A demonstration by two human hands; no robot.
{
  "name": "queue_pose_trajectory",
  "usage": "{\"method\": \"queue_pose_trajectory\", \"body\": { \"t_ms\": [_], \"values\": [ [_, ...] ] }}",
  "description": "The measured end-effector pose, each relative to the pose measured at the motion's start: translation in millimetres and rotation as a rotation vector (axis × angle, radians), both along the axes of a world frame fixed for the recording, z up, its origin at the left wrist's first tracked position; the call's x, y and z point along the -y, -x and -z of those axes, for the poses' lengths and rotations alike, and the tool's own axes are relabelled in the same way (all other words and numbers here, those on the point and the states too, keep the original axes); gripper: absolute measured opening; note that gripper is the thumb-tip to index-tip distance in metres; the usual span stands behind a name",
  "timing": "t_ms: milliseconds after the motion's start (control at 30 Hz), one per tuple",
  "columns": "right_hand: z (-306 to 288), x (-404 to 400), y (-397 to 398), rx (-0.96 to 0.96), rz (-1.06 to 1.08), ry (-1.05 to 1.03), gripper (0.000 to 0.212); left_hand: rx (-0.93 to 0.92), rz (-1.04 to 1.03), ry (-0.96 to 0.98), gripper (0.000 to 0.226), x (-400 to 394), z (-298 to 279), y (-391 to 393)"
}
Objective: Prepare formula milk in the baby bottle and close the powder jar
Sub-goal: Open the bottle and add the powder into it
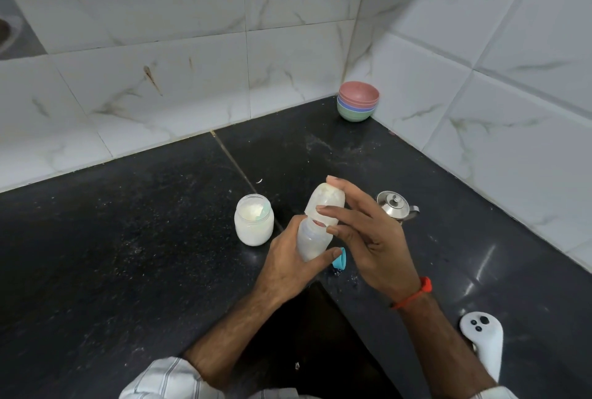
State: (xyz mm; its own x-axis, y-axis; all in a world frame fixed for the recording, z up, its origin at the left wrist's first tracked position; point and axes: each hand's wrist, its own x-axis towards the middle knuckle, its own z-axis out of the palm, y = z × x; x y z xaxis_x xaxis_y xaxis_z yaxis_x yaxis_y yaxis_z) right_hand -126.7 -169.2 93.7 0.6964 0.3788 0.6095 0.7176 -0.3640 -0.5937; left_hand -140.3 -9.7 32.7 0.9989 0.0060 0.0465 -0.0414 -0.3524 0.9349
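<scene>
A translucent baby bottle (pixel 315 238) with milky white contents is tilted above the black counter, its base pointing away from me and its blue cap (pixel 339 258) toward me. My left hand (pixel 288 267) grips the bottle's half nearest the cap. My right hand (pixel 368 232) has straight fingers lying against the bottle's upper half. The glass powder jar (pixel 254 225) stands just left of the bottle, open, full of white powder with a pale scoop (pixel 264 210) inside. I see no jar lid.
A small steel kettle (pixel 396 206) with its lid on stands right of my hands. Stacked coloured bowls (pixel 358 101) sit in the far corner. A white controller (pixel 483 338) lies at the near right. Powder specks and droplets (pixel 344 277) dot the black counter (pixel 128 238).
</scene>
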Motion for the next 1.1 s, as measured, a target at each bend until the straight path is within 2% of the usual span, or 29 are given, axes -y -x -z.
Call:
{"method": "queue_pose_trajectory", "body": {
  "t_ms": [200,300,433,700,833,933,1033,1100],
  "values": [
    [-4,-6,6,0.004,0.027,-0.095,0.047,-0.033,0.000,-0.001,0.073,3,-4,-1],
    [-6,-7,6,-0.006,0.030,-0.056,0.044,-0.027,-0.002,0.014,0.073,3,-4,0],
    [-5,-8,8,0.019,0.036,-0.109,0.042,-0.026,0.001,0.008,0.075,3,-6,0],
    [-9,-12,14,0.054,0.049,-0.111,0.048,-0.010,0.010,0.025,0.074,4,-4,0],
    [-7,-12,15,0.121,0.087,-0.150,0.039,-0.013,0.006,0.030,0.069,2,-6,2],
    [-8,-10,13,0.082,0.048,-0.085,0.040,-0.002,0.007,0.052,0.071,0,-1,2],
    [-7,-9,14,0.108,0.076,-0.152,0.036,-0.004,0.005,0.024,0.066,-1,-1,4],
    [-6,-8,13,0.090,0.034,-0.115,0.036,0.006,0.007,0.031,0.070,0,3,3]
  ]
}}
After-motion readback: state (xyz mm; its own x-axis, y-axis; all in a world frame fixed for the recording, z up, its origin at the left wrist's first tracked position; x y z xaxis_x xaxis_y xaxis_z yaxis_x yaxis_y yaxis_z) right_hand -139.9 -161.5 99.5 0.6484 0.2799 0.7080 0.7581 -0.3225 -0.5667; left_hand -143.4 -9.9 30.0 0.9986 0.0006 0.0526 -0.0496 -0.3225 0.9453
